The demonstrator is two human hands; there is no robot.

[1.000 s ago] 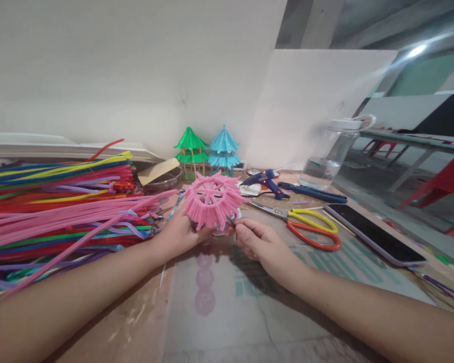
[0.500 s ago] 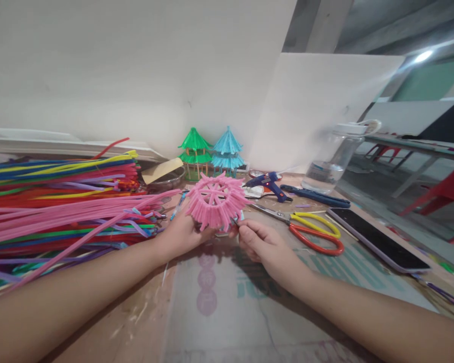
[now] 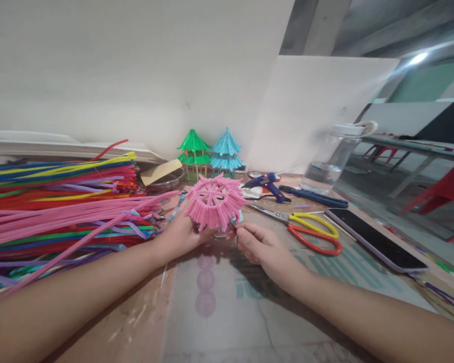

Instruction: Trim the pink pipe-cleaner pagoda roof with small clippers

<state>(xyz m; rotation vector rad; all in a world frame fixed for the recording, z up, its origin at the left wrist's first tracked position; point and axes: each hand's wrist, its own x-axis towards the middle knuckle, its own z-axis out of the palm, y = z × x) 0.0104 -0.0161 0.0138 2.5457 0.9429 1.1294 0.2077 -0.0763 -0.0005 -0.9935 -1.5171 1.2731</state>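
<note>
A pink pipe-cleaner ring (image 3: 214, 203) with spokes across its middle and a fringed rim is held up over the table. My left hand (image 3: 181, 233) is closed on its underside; the ring hides most of those fingertips. At the ring's lower right edge, my right hand (image 3: 258, 244) pinches a small, thin, dark piece that I cannot make out. Behind the ring stand a green pipe-cleaner pavilion (image 3: 192, 151) and a light blue one (image 3: 227, 151), both with tiered roofs.
Bundled colourful pipe cleaners (image 3: 60, 201) fill the left side. To the right lie scissors (image 3: 314, 229) with yellow and red handles, a blue glue gun (image 3: 268, 185) and a phone (image 3: 374, 239). A water bottle (image 3: 323, 166) stands behind them, near the table's right edge.
The whole view has shifted slightly. Both hands keep their hold, and the pink ring stays almost in place with hardly any turn.
</note>
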